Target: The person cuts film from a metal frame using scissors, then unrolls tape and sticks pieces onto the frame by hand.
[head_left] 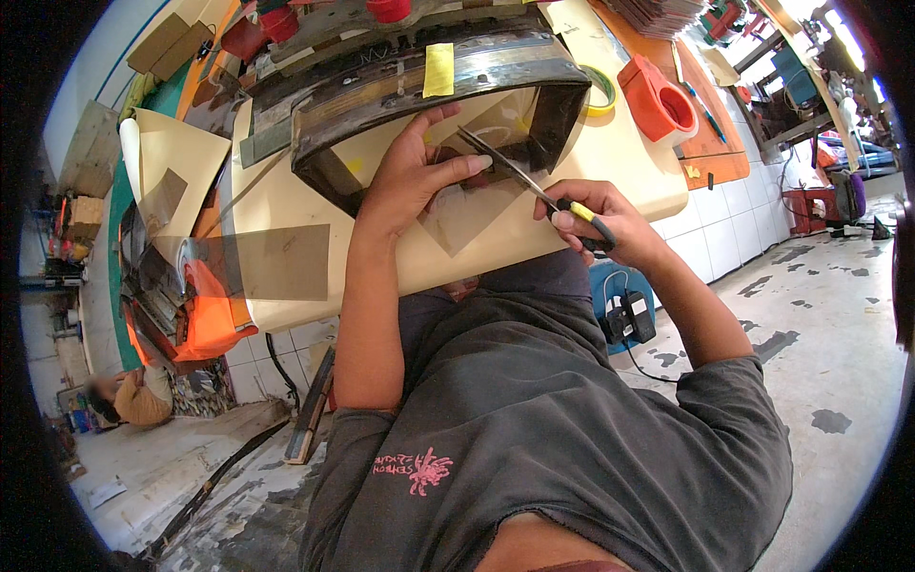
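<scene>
My left hand [405, 176] pinches a thin see-through smoky sheet [467, 224] between thumb and fingers, above the near edge of a cream-covered table [381, 267]. In my right hand [610, 214] is a pair of scissors [519, 173] with black and yellow handles. Its blades point up and left, reaching over the sheet close to my left thumb; whether they touch the sheet I cannot tell. Just beyond my hands stands a dark curved frame [381, 91] with an open front. A yellow strip of tape [439, 71] is stuck on its top.
At the right lie a yellow tape roll [607, 93], a red tape dispenser [658, 95] and a blue pen [715, 127]. A flat tinted sheet [286, 262] and an orange bag [214, 305] are at the left. Another person [143, 396] is low at the far left.
</scene>
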A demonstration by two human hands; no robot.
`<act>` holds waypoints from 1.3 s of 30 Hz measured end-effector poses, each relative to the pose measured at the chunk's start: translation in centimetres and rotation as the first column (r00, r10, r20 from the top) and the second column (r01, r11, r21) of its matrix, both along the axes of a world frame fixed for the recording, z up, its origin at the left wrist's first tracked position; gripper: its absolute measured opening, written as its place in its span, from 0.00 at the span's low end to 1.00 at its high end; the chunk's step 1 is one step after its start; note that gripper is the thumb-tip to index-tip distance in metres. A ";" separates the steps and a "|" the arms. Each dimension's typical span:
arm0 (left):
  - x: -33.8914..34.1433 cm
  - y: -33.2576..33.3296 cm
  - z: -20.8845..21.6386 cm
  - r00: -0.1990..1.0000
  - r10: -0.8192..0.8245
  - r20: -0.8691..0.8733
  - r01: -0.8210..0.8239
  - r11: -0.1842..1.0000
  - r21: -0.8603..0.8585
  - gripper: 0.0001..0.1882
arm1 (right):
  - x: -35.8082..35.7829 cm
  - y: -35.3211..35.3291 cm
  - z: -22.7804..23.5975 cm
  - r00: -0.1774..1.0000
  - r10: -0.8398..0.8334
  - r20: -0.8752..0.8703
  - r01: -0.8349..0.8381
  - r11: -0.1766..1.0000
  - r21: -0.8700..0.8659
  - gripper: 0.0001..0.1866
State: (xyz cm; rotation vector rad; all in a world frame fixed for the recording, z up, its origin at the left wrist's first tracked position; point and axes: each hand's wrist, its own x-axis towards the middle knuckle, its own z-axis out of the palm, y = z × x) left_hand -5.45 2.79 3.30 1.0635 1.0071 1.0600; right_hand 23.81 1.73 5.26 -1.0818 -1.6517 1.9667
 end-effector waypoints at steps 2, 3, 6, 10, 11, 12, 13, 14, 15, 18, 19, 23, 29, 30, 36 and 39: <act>0.0 0.1 -0.1 1.000 -0.001 0.001 0.001 1.000 -0.002 0.43 | 0.0 -0.1 0.1 1.000 -0.007 0.008 0.007 1.000 -0.002 0.20; 0.0 0.0 0.0 1.000 -0.002 0.000 0.002 1.000 -0.001 0.43 | 0.1 -0.2 0.1 1.000 -0.015 0.016 0.015 1.000 -0.004 0.20; 0.1 0.0 0.2 1.000 0.002 0.001 -0.002 1.000 -0.011 0.43 | 0.2 -0.2 0.1 0.999 -0.004 0.042 0.003 1.000 0.017 0.20; -0.1 0.1 -0.1 1.000 -0.001 -0.012 0.001 1.000 -0.002 0.43 | 0.0 -0.2 0.2 0.999 -0.003 0.048 0.001 0.999 0.038 0.21; -0.2 0.2 -0.2 0.999 -0.001 -0.042 0.001 1.000 0.002 0.44 | 0.0 -0.2 0.2 0.999 -0.010 0.044 0.008 0.999 0.050 0.21; -0.2 0.2 -0.2 0.999 -0.001 -0.043 0.001 1.000 0.003 0.44 | -0.1 -0.2 0.1 0.999 -0.017 0.040 0.014 0.998 0.062 0.22; -0.2 0.2 -0.2 0.998 0.000 -0.058 0.000 1.000 0.005 0.44 | -0.1 -0.1 0.2 0.999 -0.017 0.040 0.015 0.998 0.062 0.22; -0.2 0.3 -0.3 0.997 0.002 -0.072 -0.001 1.000 0.008 0.44 | -0.2 0.0 0.4 0.999 -0.011 0.036 0.010 0.999 0.038 0.22; -0.2 0.3 -0.2 0.997 0.001 -0.073 0.000 1.000 0.008 0.44 | -0.2 0.0 0.5 0.999 -0.006 0.032 0.005 1.000 0.014 0.23; -0.2 0.3 -0.2 0.999 -0.003 -0.051 0.003 1.000 -0.004 0.43 | -0.6 0.2 0.2 1.000 -0.023 0.013 0.023 1.000 0.021 0.21; -0.1 0.3 -0.3 0.998 0.003 -0.060 -0.003 1.000 0.001 0.43 | -0.6 0.3 0.0 1.000 -0.023 0.013 0.023 1.000 0.021 0.21; -0.5 0.5 -0.9 0.995 0.003 -0.099 -0.003 1.000 -0.004 0.43 | -0.7 0.3 0.0 1.000 -0.019 -0.014 0.019 1.000 0.022 0.20; 0.1 0.0 0.0 1.000 0.009 0.024 -0.009 1.000 0.007 0.43 | -0.7 -0.1 0.1 0.999 -0.028 0.026 0.026 0.998 0.050 0.20; 0.1 0.0 0.0 1.000 0.010 0.024 -0.010 1.000 0.007 0.43 | -0.7 -0.1 0.0 0.999 -0.027 0.032 0.026 0.998 0.051 0.20; 0.0 0.0 0.1 0.999 0.009 -0.034 -0.009 1.000 0.002 0.43 | -0.8 0.4 0.3 1.000 -0.018 0.013 0.017 1.000 0.012 0.21; 0.3 -0.1 0.1 0.999 0.024 0.023 -0.024 1.000 0.002 0.43 | -1.0 0.8 0.6 1.000 0.000 -0.008 0.000 1.000 0.022 0.21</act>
